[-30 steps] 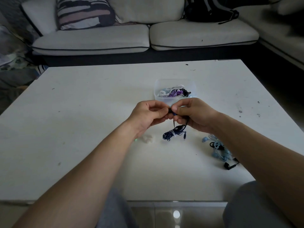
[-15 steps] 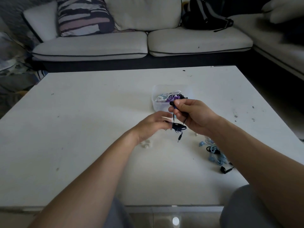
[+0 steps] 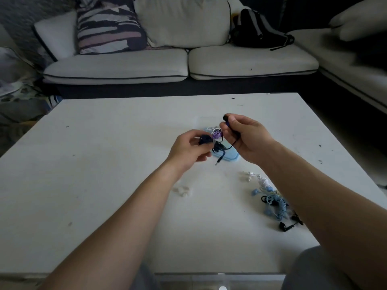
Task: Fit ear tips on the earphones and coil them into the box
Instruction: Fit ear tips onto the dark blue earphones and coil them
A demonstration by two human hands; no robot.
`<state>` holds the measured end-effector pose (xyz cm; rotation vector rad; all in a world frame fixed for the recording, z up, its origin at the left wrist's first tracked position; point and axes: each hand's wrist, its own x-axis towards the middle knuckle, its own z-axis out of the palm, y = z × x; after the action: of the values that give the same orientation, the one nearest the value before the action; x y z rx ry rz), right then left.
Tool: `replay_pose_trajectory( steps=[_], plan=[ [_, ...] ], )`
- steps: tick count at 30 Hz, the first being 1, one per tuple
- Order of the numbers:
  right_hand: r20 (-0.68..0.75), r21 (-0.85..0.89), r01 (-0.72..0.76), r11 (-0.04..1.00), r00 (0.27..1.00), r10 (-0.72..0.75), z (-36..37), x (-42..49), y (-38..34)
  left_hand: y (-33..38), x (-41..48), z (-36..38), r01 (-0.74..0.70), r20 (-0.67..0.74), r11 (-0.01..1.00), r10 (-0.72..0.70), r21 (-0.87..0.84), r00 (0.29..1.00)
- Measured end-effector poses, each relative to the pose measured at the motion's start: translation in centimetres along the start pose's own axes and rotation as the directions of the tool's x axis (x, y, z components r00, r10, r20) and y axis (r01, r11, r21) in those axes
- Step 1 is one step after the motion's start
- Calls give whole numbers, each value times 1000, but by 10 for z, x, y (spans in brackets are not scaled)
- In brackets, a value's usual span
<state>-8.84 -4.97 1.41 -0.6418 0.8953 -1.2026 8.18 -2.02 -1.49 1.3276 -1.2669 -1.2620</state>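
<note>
Fingers (image 3: 236,122) of the right hand (image 3: 247,137) are pinching a dark earbud (image 3: 226,117); the left hand (image 3: 187,148) is gripping its coiled cable (image 3: 204,140). Coiling looks nearly done; next, lowering both into the box (image 3: 232,156).

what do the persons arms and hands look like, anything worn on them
The left hand and right hand are bare, with no gloves. The left forearm and right forearm are bare too, with no sleeves and no watch or wristband in view. No ring shows, though the fingers are too small to be sure.
</note>
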Motion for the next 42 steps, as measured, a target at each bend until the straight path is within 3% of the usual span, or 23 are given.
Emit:
replay_pose_trajectory(
  steps=[7, 11, 15, 19, 22, 24, 25, 31, 36, 42],
  plan=[
    [-6, -12, 119, 993, 993, -119, 26, 59, -24, 18, 65, -6, -194, -233, 961, 238, 197, 943],
    [-69, -148, 125, 981, 988, -137, 18, 96, -12, 3, 95, -4, -140, -234, 899, 255, 415, 938],
    [-65, -447, 67, 892, 992, -108, 2, 117, 11, -14, 110, -4, -88, -136, 822, 196, 563, 971],
    [-54, -763, 43, 645, 990, -130, -6, 131, 16, -19, 113, 0, -149, -22, 648, 249, 747, 968],
    [42, -955, 84, 284, 988, -151, -3, 138, 10, -17, 114, 5, -159, 12, 506, 282, 848, 959],
    [80, -991, 89, 105, 993, -90, 1, 139, 5, -15, 115, 7, -134, -1, 474, 274, 870, 962],
    [81, -993, 85, 78, 995, -54, 2, 139, 3, -14, 115, 6, -127, -6, 492, 261, 861, 965],
    [87, -982, 95, 164, 995, -57, -5, 133, -2, -17, 112, 8, -116, 0, 667, 171, 736, 985],
    [68, -988, 82, 132, 992, -108, -12, 130, 3, -21, 107, 4, -111, -35, 703, 190, 703, 981],
    [58, -977, 101, 188, 973, -222, -7, 125, 2, -23, 94, -2, -181, -70, 734, 298, 654, 952]
  ],
)
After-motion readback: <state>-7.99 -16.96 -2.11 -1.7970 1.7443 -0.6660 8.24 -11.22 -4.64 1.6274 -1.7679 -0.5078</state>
